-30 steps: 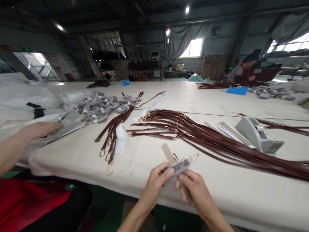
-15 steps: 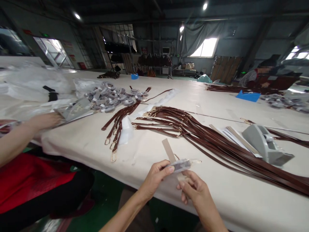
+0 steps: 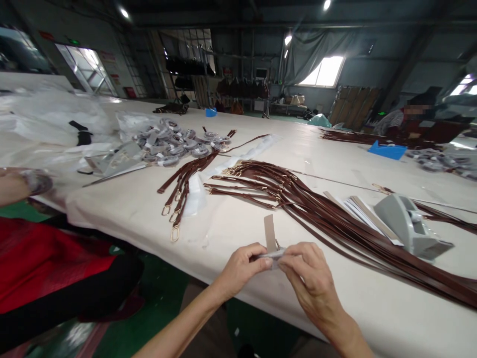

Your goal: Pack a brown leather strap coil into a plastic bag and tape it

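I observe left hand [image 3: 244, 268] and right hand [image 3: 313, 271], each grip pinching the packet [image 3: 275, 254] above the counter [image 3: 122, 209]; straps [image 3: 328, 213] lie beyond.

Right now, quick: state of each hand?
Left hand: closed, holding a small plastic packet.
Right hand: fingertips closed on the packet's other end.

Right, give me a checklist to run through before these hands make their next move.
1. Left hand gripping the clear-wrapped packet: ok.
2. Right hand pinched at the packet's other end: ok.
3. Packet contents identifiable: cannot tell, the hands hide most of it.
4. Beige strip attached to the packet: cannot tell, its lower end is hidden.
5. Packet resting free of the hands: not ok, it is held.
6. Brown straps apart from both hands: ok.
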Motion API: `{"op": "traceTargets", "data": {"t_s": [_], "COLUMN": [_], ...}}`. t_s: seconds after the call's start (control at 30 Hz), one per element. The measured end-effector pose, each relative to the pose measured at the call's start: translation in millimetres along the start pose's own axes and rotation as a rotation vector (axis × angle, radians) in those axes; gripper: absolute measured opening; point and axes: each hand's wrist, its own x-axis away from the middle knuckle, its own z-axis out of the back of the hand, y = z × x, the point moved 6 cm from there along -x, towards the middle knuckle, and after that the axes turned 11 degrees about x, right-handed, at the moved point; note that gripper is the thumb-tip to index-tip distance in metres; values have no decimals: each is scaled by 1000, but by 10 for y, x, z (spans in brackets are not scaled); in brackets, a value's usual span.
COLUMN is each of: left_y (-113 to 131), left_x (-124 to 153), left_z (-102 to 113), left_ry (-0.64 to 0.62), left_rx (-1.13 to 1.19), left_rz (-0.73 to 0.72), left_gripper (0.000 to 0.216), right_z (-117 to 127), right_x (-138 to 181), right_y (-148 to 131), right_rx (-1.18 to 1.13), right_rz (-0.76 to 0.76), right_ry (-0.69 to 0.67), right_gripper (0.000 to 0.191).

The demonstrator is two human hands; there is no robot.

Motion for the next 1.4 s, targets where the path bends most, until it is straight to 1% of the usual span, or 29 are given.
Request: {"op": "traceTargets", "data": {"t_s": [0.07, 0.17, 0.27, 0.4, 0.47, 0.57, 0.67, 0.7, 0.77, 0.8, 0.87, 0.9, 0.93, 1.0, 1.03, 1.07, 1.13, 1.23, 1.33, 1.4], "left_y": [14, 41, 72, 39, 30, 43, 31, 23, 3, -8, -23, -28, -32, -40, -44, -49, -51, -44, -46, -51], "left_x": [-3, -9, -3, 54, 84, 86, 59, 50, 37, 34, 33, 34, 34, 36, 37, 40, 46, 58, 58, 52], "left_z": [-7, -12, -9, -46, -82, -103, -90, -85, -79, -80, -79, -76, -73, -66, -61, -56, -50, -69, -73, -62], "left_ry": [-14, -45, -77, -173, -225, -235, -196, -183, -164, -165, -169, -170, -171, -180, -183, -188, -201, -247, -239, -204], "left_rx": [-41, -104, -135, -85, -6, 105, 103, 87, 54, 43, 28, 18, 7, -20, -32, -42, -54, -57, -55, -53], "left_rz": [-6, 0, 36, 222, 274, 228, 160, 149, 151, 163, 182, 186, 185, 183, 184, 188, 198, 207, 213, 215], "left_gripper": [31, 29, 34, 32, 36, 36, 40, 42, 43, 42, 40, 39, 38, 37, 38, 38, 39, 40, 39, 39], "right_z": [-28, -134, -201, -219, -227, -232, -241, -252, -282, -290, -282, -268, -255, -258, -272, -289, -331, -371, -383, -397], "right_x": [-9, 29, 48, 2, -26, -54, -62, -61, -59, -65, -114, -165, -228, -342, -380, -402, -400, -345, -320, -312], "right_y": [52, 140, 171, 163, 163, 163, 168, 185, 263, 316, 403, 420, 410, 345, 309, 282, 254, 248, 259, 290], "right_rx": [19, -99, -185, -288, -337, -361, -380, -399, -469, -499, -499, -468, -428, -386, -399, -429, -507, -593, -613, -632], "right_rz": [-33, -115, -164, -204, -223, -235, -243, -268, -380, -453, -543, -536, -492, -387, -356, -356, -422, -542, -552, -538], "right_ry": [8, -38, -78, -132, -166, -192, -221, -245, -300, -312, -302, -286, -275, -281, -293, -301, -317, -304, -308, -358], "right_gripper": [18, 13, 10, 9, 9, 9, 11, 12, 10, 13, 25, 29, 29, 20, 21, 26, 36, 35, 34, 36]}}
